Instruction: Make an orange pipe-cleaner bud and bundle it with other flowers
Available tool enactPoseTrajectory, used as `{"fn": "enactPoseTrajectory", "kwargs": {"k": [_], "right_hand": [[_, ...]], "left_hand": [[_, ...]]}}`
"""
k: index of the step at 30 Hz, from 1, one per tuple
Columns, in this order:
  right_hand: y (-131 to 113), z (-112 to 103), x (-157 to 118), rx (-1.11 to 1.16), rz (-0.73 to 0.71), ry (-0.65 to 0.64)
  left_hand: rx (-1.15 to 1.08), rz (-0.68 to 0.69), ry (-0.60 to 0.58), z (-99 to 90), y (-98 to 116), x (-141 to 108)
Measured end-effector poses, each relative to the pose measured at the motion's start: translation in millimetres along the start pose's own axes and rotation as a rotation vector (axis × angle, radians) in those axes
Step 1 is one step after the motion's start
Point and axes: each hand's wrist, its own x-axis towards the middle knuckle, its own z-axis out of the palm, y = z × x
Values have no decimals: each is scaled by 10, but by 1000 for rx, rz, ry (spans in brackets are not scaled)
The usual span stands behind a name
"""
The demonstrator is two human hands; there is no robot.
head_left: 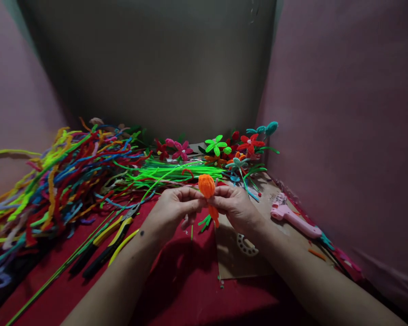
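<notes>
An orange pipe-cleaner flower bud [206,185] is held upright in front of me, above the red cloth. My left hand [180,203] pinches its base from the left, thumb and forefinger pressed together. From the right, my right hand [236,206] pinches the same spot just under the rounded head. Loose orange ends [213,215] hang down below the fingertips. Behind the hands lies a bundle of bright green pipe cleaners [170,172]. Short green pieces [206,222] show just beneath the bud.
A tangled heap of coloured pipe cleaners [71,176] fills the left. Yellow-and-black pliers [114,244] lie left of my arm. On the right, a pink glue gun [294,217] rests on cardboard [231,260] near a white holed ring [246,246]. Finished flowers [216,145] stand at the back.
</notes>
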Motion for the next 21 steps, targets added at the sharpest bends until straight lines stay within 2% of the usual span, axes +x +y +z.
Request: {"fn": "enactPoseTrajectory", "kwargs": {"k": [2,7,12,17,21], "right_hand": [[-19,5,7,-58,-33,42],[-11,4,16,-244,-95,132],[32,9,-26,-412,-218,137],[80,-11,-54,-706,-561,190],[96,-23,-52,-803,-840,185]], "left_hand": [[-2,39,8,-47,9,8],[-2,258,129,-47,71,-25],[1,303,153,57,107,-67],[-17,315,134,78,90,-97],[-1,351,128,90,80,-135]]}}
